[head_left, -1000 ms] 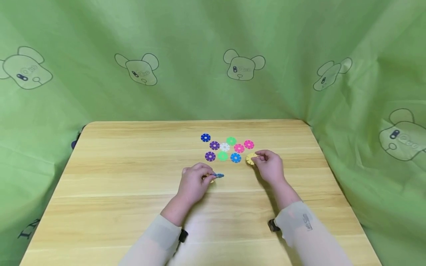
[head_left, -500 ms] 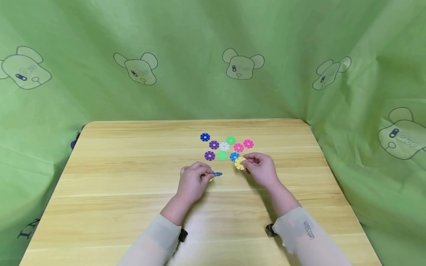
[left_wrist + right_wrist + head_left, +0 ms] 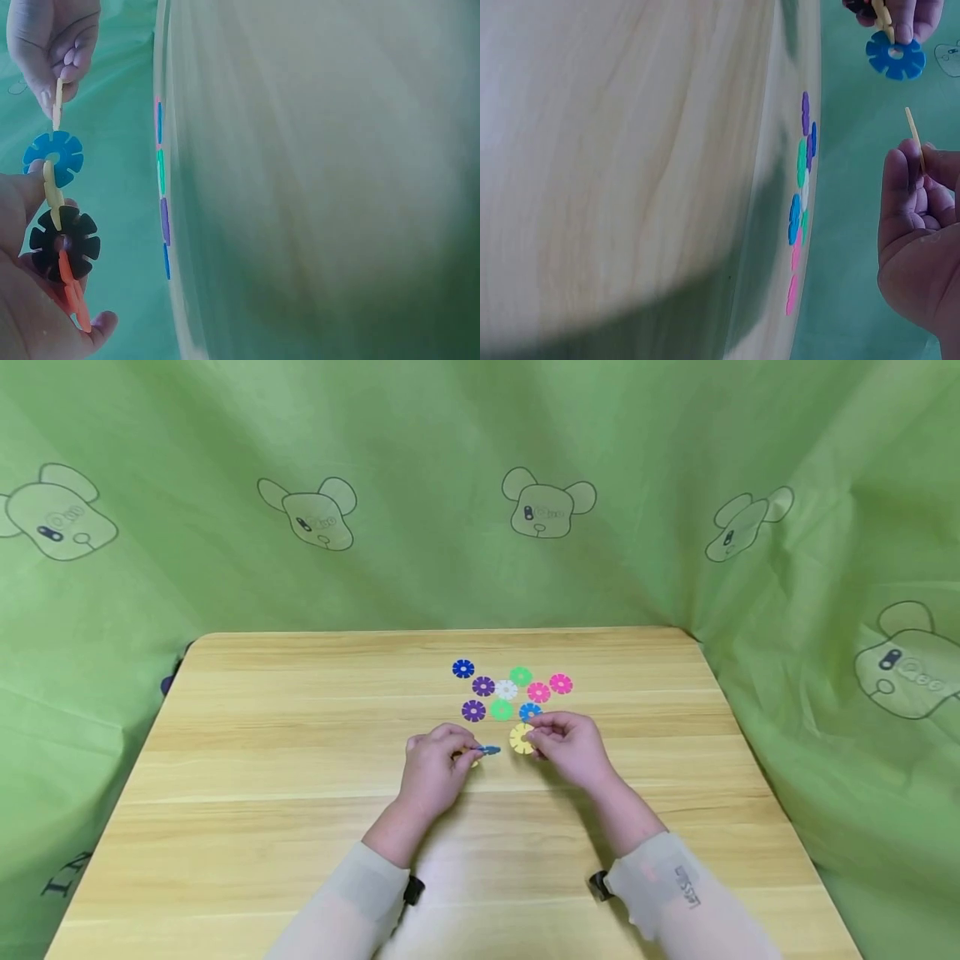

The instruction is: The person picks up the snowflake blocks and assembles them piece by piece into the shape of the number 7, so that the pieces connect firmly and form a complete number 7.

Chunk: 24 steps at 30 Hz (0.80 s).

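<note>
Head view: left hand point(image 3: 437, 768) is pinching a notched-disc chain point(image 3: 71, 225), right hand point(image 3: 573, 747) a yellow disc point(image 3: 520, 739), apart, just right of the chain's blue end disc point(image 3: 491, 750)

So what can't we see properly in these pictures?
- Head view: the dark disc and orange disc can't be made out; the left hand covers them.
- Head view: the lower edge of the flat blue disc is behind the right hand.
- Right wrist view: the picture's top edge cuts off the dark disc.
- Left wrist view: the flat purple disc is edge-on, so its face doesn't show.
</note>
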Available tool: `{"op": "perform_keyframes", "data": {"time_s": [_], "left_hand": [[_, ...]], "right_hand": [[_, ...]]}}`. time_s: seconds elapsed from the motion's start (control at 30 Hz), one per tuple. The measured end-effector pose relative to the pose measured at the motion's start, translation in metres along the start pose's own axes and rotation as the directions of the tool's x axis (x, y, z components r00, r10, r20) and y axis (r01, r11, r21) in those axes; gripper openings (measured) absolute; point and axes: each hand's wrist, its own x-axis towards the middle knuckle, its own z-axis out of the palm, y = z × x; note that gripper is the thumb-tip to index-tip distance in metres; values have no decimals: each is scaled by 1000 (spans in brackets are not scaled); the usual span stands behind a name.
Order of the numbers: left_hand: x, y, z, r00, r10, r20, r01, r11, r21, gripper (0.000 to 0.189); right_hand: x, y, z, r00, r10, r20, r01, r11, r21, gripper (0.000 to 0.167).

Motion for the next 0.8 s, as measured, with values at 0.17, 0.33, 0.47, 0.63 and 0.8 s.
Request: {"op": "perform_keyframes", "data": {"time_s": [0.17,0.33,0.47,0.63,0.8], "left_hand": [[1,1,-1,1000,-7,1,7,1000,-5,8],[1,1,-1,1000,-13,6,13,1000,1,8],[1,1,-1,1000,-12,13,12,1000,3,8],[1,2,-2,1000,10,27,-10,1000,-4,7],[2,3,-4,999,38,28,-38,999,-18,7]], "right_hand": [[-3,-4,5,1000,6,26,-5,1000,-18,20],[-4,-5,9,998,12,59,-11,1000,-16,20],[-4,-4,11,997,17,77,-16,1000,-7,19],[-4,-5,12,996,28,82,-28,1000,-3,19],[-5,-8,13,995,41,93,-41,999,-1,20]]}}
